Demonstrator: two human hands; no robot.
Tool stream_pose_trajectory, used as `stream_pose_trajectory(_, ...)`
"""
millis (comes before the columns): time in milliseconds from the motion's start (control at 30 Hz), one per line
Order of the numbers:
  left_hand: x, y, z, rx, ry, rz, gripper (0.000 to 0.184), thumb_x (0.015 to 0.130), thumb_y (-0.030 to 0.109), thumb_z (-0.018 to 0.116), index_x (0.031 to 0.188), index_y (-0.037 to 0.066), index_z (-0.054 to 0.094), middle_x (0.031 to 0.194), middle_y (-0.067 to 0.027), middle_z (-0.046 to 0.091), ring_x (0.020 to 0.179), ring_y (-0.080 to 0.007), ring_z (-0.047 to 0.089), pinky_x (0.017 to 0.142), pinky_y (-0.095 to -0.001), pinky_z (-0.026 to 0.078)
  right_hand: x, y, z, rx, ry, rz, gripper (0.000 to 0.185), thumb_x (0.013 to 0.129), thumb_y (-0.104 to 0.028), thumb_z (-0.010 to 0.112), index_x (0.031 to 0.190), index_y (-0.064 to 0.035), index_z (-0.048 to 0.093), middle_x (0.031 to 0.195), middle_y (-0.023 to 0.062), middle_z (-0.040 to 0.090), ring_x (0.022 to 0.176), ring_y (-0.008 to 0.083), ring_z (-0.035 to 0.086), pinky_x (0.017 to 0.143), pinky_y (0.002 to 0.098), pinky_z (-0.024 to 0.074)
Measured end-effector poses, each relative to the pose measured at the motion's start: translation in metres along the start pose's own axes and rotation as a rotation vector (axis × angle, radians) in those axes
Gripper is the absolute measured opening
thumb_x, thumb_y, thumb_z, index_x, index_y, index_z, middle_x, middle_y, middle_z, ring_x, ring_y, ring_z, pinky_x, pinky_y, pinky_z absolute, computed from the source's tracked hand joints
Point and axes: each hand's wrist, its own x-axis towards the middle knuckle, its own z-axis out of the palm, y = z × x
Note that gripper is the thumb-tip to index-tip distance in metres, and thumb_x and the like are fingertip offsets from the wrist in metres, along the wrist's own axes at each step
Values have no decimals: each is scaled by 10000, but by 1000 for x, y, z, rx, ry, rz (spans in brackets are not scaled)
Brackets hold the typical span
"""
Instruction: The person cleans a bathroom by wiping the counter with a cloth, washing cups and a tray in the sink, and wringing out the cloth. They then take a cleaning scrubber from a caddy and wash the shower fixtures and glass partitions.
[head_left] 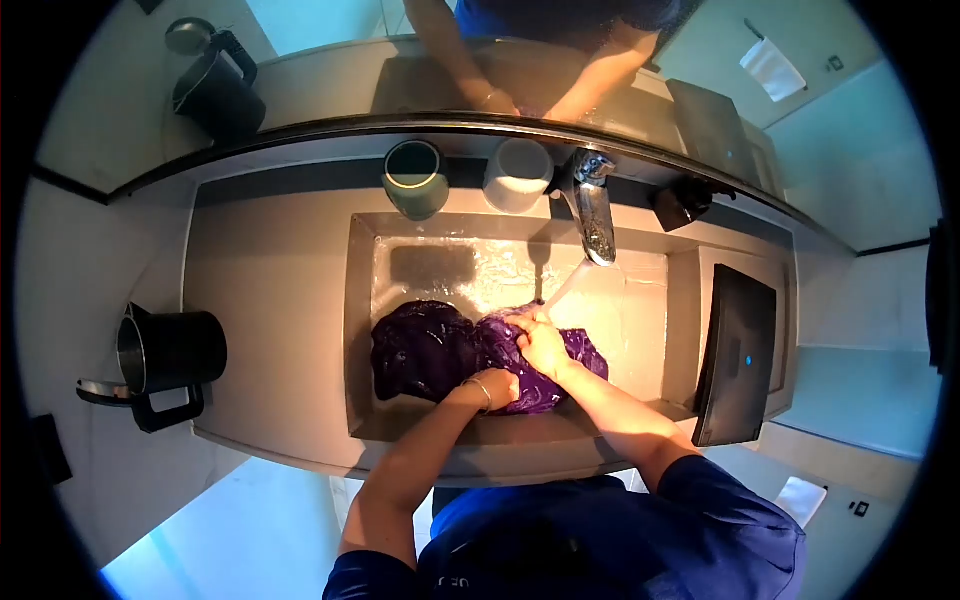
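Observation:
A wet, dark purple cloth (425, 350) lies bunched in the rectangular sink (640, 310); what kind of garment or fabric it is, I cannot make out. My left hand (497, 386), with a bracelet at the wrist, is closed on the near part of the cloth. A little further in and to the right, my right hand (543, 348) grips a fold with bent fingers. Water runs from the chrome faucet (595, 215) down to the cloth, just beyond my right hand. Shallow water glistens on the sink floor.
Behind the sink stand a green cup (416, 182), a whitish cup (518, 176) and a small dark container (682, 205). A black laptop-like panel (738, 355) leans at the right rim. On the left sits a black kettle (175, 352) with its lid raised. A mirror edges the back.

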Motion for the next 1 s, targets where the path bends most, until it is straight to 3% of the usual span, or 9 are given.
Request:
stream_pose_trajectory(67, 0, 0, -2, 21, -32, -26, 118, 731, 185, 529, 772, 123, 621, 856, -113, 619, 841, -261, 588, 751, -350, 438, 1, -3, -5, -83, 22, 138, 235, 720, -78, 578, 948, -41, 536, 885, 177, 543, 840, 349, 532, 751, 383, 435)
stream_pose_trajectory(200, -10, 13, -10, 13, -33, -89, 138, 751, 207, 531, 809, 119, 619, 894, -117, 616, 874, -261, 581, 767, -349, 436, 4, -12, -20, -289, -85, 124, 322, 708, -152, 642, 970, -43, 489, 903, 188, 556, 847, 349, 547, 723, 399, 446)
stream_pose_trajectory(333, -9, 10, -7, 49, -8, -98, 151, 772, 225, 530, 841, 122, 616, 907, -110, 617, 902, -255, 576, 791, -346, 432, 9, -1, -22, -286, -128, -23, 345, 712, -170, 619, 1007, -56, 481, 926, 168, 558, 858, 342, 548, 731, 394, 448)
stream_pose_trajectory(667, -8, 9, -4, 6, -10, -129, 143, 773, 226, 531, 843, 136, 616, 921, -88, 620, 912, -250, 574, 807, -340, 427, 26, 0, -33, -214, -227, -90, 336, 714, -235, 641, 955, -41, 509, 913, 186, 545, 852, 352, 545, 728, 382, 452)
stream_pose_trajectory(733, -11, 11, -5, 19, 38, -120, 148, 765, 217, 562, 847, 110, 623, 862, -84, 630, 841, -237, 592, 767, -326, 440, 35, 2, -32, -314, -369, 30, 342, 723, -210, 638, 971, -32, 484, 895, 204, 543, 844, 352, 552, 698, 395, 457)
stream_pose_trajectory(800, -14, 11, -5, 21, 49, -109, 147, 767, 215, 561, 846, 107, 622, 859, -85, 630, 837, -236, 592, 762, -324, 441, 24, 3, -30, -364, -363, -43, 302, 719, -122, 605, 970, -30, 464, 932, 227, 523, 830, 375, 550, 675, 423, 459)
stream_pose_trajectory(867, -13, 10, -8, 22, 67, -92, 146, 768, 214, 561, 844, 105, 622, 855, -85, 630, 833, -235, 593, 758, -323, 443, 14, 6, -25, -337, -89, -258, 253, 712, -69, 548, 947, -36, 462, 977, 231, 504, 807, 391, 550, 642, 437, 468)
stream_pose_trajectory(933, -11, 12, -8, 2, -2, -136, 163, 767, 228, 528, 863, 129, 615, 936, -100, 613, 931, -255, 565, 813, -351, 422, 19, -1, -19, -405, -158, -192, 241, 718, -32, 484, 958, -40, 463, 976, 186, 486, 801, 355, 567, 658, 427, 476)
stream_pose_trajectory(1000, -10, 15, -8, 22, 3, -140, 170, 765, 227, 525, 869, 128, 616, 931, -104, 613, 925, -258, 567, 809, -353, 424, 34, -6, -14, -544, -292, -134, 248, 703, -37, 515, 945, -36, 463, 927, 172, 492, 795, 343, 564, 664, 432, 468)
